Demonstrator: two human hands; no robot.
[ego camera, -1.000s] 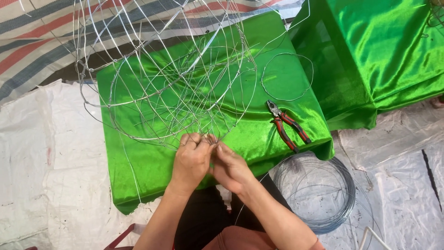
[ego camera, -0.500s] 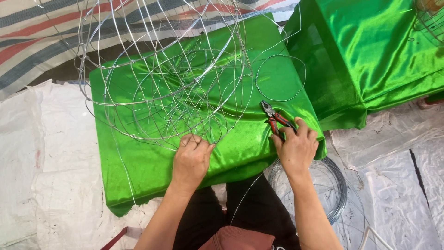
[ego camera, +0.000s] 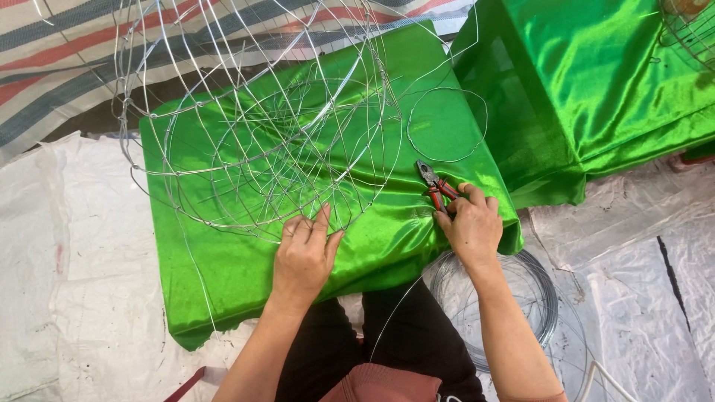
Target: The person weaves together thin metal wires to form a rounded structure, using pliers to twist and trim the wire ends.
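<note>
A round wire frame (ego camera: 261, 126) of thin silver wire lies on a green satin cloth (ego camera: 387, 223) that covers a low table. My left hand (ego camera: 304, 254) rests on the near rim of the frame, fingers pinching the wire. My right hand (ego camera: 471, 223) is closed around the red handles of a pair of pliers (ego camera: 434, 182) lying on the cloth, jaws pointing away from me. A single loose wire ring (ego camera: 447, 123) lies just beyond the pliers.
A coil of grey wire (ego camera: 514, 305) sits on the white plastic sheet (ego camera: 67, 283) by my right knee. A second green-covered block (ego camera: 596, 82) stands at the right. Striped fabric (ego camera: 59, 52) lies behind the frame.
My right hand left the frame's rim, where both hands worked together, and moved right onto the pliers. My left hand stayed on the rim.
</note>
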